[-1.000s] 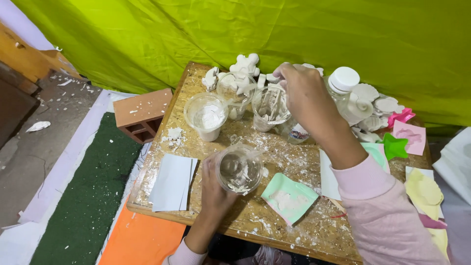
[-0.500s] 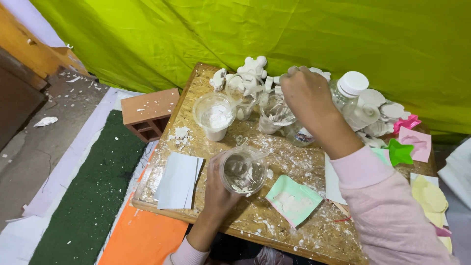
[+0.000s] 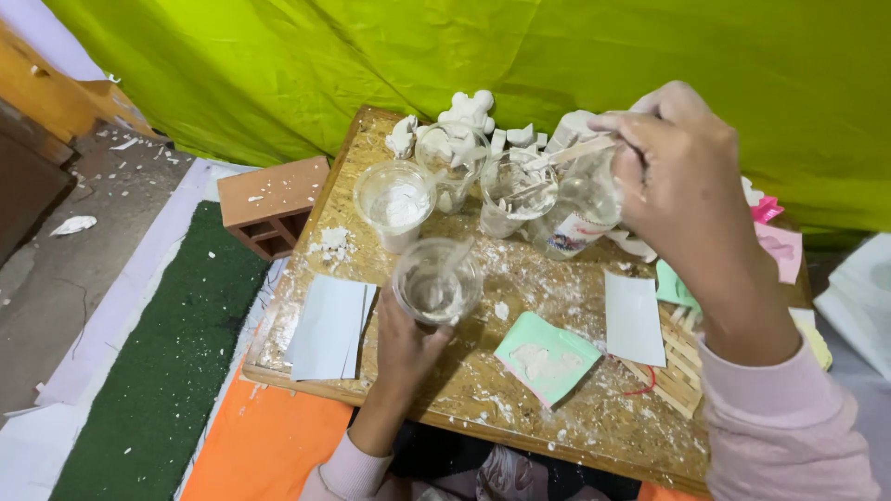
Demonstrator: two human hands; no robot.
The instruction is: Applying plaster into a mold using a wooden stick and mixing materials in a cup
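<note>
While the left hand [image 3: 406,345] goes on gripping the clear plastic cup [image 3: 436,280] from below, fingers wrapped around its base and the cup resting on the counter [image 3: 483,380] near the front, the right hand [image 3: 673,167] has come up and back from where it was a second ago. Then it was lowered over the cluster of cups at the rear; now it is raised above them, fingers pinched shut on a flat wooden stick [image 3: 580,148] whose free end points left toward the smeared cup [image 3: 517,190]. The held cup has barely shifted and looks to carry a little cloudy liquid with white residue on its walls. My reading is that the stick has been lifted out of the rear cups and is free to be carried across to the held cup, though that is a judgement only.

Behind sit a cup of white powder [image 3: 394,199], a clear bottle [image 3: 580,209] and several white cast figures [image 3: 469,111]. Nearer the front lie a mint green mould [image 3: 546,357] with a white patch, white paper sheets [image 3: 327,327] and spilled white crumbs over the wood
</note>
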